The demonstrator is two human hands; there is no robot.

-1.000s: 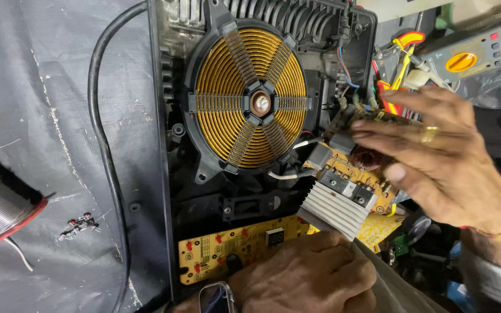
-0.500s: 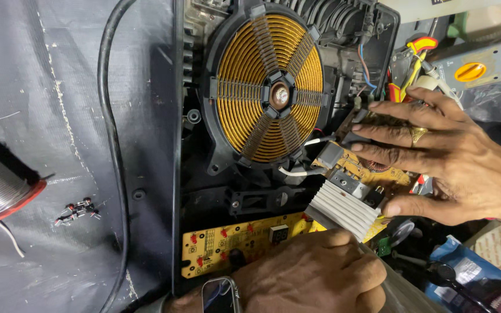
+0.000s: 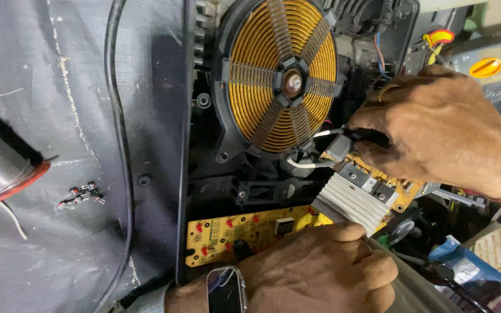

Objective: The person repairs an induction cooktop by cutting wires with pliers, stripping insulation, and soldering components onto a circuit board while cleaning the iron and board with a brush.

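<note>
I watched from the head camera. Largest in view was the opened black housing (image 3: 163, 145) of an induction cooker, lying on a grey sheet (image 3: 47, 116), with the copper coil (image 3: 282, 75) at its far middle. Right of the coil, my right hand (image 3: 447, 130) was curled over the yellow main circuit board (image 3: 401, 188), fingers bent close together and pinching at the white wires (image 3: 326, 133) and a grey connector there; what exactly they gripped I could not tell. Near the lower edge, my left hand (image 3: 320, 272) was folded nearly shut, pressing on the near rim beside the ribbed heat sink (image 3: 349, 203) and the yellow control board (image 3: 244, 232). It seemed to hold nothing, though its fingertips were hidden.

A hard tug could have snapped a wire from the coil or cracked a solder joint, since the board hung tilted and unsupported. The small screws (image 3: 79, 194) on the sheet at left could have rolled away.

The solder spool (image 3: 1, 168) was cut off at left, and the clutter at right, past the meter (image 3: 488, 66), was too jumbled to read.
</note>
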